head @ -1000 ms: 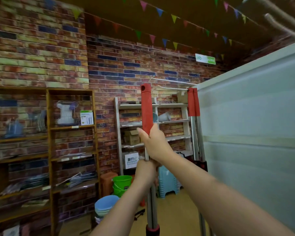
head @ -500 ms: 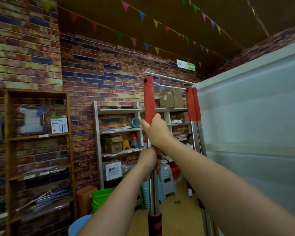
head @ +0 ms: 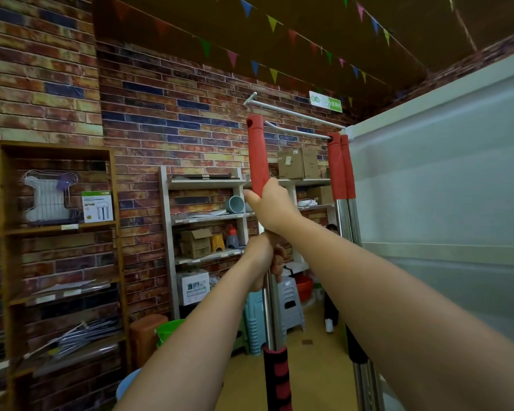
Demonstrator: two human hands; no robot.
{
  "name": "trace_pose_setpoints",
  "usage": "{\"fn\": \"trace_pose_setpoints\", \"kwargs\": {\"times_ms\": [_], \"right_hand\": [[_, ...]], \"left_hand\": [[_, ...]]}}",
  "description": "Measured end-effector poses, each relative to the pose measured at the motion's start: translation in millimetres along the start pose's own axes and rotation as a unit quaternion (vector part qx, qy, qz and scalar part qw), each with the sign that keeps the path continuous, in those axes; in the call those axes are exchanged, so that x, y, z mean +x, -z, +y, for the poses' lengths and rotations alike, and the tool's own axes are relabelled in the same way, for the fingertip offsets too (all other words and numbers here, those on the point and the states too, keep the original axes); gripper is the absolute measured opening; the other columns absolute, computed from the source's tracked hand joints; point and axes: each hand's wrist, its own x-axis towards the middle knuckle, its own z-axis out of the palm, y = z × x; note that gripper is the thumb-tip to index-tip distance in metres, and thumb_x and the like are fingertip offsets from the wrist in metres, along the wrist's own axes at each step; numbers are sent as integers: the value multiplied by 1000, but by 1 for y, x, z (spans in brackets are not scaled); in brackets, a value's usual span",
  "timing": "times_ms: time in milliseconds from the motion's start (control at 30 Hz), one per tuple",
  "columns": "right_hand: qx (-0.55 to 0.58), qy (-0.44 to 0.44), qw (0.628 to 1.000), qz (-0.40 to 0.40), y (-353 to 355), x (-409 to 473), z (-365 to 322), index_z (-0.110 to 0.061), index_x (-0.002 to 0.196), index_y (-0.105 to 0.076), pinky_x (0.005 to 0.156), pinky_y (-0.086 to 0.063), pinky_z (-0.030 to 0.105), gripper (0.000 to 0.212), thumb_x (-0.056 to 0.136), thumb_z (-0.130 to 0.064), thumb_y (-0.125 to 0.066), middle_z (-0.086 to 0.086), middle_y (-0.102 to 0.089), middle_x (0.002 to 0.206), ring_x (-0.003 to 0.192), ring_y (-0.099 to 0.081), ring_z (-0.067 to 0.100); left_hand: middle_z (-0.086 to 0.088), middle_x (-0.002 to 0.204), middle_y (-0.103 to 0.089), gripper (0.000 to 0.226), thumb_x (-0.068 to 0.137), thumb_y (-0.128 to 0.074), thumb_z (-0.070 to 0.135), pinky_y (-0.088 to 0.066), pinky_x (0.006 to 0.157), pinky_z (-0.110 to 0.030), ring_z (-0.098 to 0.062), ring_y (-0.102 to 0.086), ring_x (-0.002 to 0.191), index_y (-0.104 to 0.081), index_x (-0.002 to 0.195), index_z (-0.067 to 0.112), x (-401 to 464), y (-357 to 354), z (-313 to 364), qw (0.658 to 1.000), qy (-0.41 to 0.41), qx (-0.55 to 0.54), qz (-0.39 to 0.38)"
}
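Both hands curl around an upright pole (head: 256,155) in the middle: the right hand (head: 272,210) grips the base of its red handle, and the left hand (head: 263,256) grips the metal shaft just below. On the floor to the left stands a green bucket (head: 168,332), its inside hidden. An open cardboard box (head: 197,242) sits on the far white shelf (head: 165,232). Two more poles (head: 337,167) stand just right, against a white panel (head: 442,188).

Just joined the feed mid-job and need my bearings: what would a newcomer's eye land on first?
First, the red-topped pole held upright in the centre: the right hand grips the bottom of its red sleeve and the left hand grips the metal shaft just below. To the right, two more red-topped poles stand by a white panel. Coloured flags hang in a line overhead.
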Motion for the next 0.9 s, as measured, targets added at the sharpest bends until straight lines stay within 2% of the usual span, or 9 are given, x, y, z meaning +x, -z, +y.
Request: {"fn": "trace_pose_setpoints", "kwargs": {"times_ms": [100,267,367,467,633,800,900], "right_hand": [[-10,4,1000,-1,0,0,0,-4,130,-31,65,-46,37,54,94,-42,-45,16,-57,111,80,-55,28],[-33,11,999,18,7,-10,5,-7,122,-36,64,-46,38,46,94,-42,-44,8,-51,96,80,-55,28],[-42,4,999,22,14,-12,6,-8,123,-35,69,-48,40,45,94,-41,-44,13,-56,105,91,-59,33],[-40,4,999,22,20,-10,3,-7,122,-35,67,-45,37,45,94,-40,-44,15,-57,114,84,-54,28],[-43,6,999,19,17,-6,-4,-7,122,-36,66,-43,36,46,94,-42,-45,15,-56,116,84,-53,28],[-38,-2,999,13,15,-3,3,-6,125,-33,66,-45,35,48,94,-41,-44,16,-57,118,91,-58,30],[-40,-3,999,16,17,-1,8,-6,125,-34,67,-45,37,47,94,-40,-44,17,-58,116,88,-56,30]], "left_hand": [[3,41,-33,29,89,-33,20,-29,46,-26,-14,-26,43,-41,63,12,3,1,-2,1000,8,-17,-4],[4,39,-36,29,91,-31,20,-29,46,-26,-13,-27,42,-40,64,13,3,-6,-8,999,10,-29,-38],[6,38,-37,28,92,-31,21,-30,47,-26,-13,-27,44,-40,66,14,3,-12,-7,998,4,-40,-56],[5,40,-36,30,91,-33,22,-29,49,-27,-13,-26,46,-40,64,14,4,-14,-2,997,-1,-44,-60],[2,42,-31,34,89,-32,20,-30,47,-26,-14,-26,41,-39,57,13,9,-8,1,998,-17,-31,-45],[3,41,-33,33,89,-32,22,-28,47,-26,-13,-26,40,-38,57,15,14,-11,-3,998,1,-34,-46],[3,42,-33,34,90,-33,24,-28,48,-26,-14,-26,42,-39,59,14,16,-14,-4,998,4,-32,-49]]}}
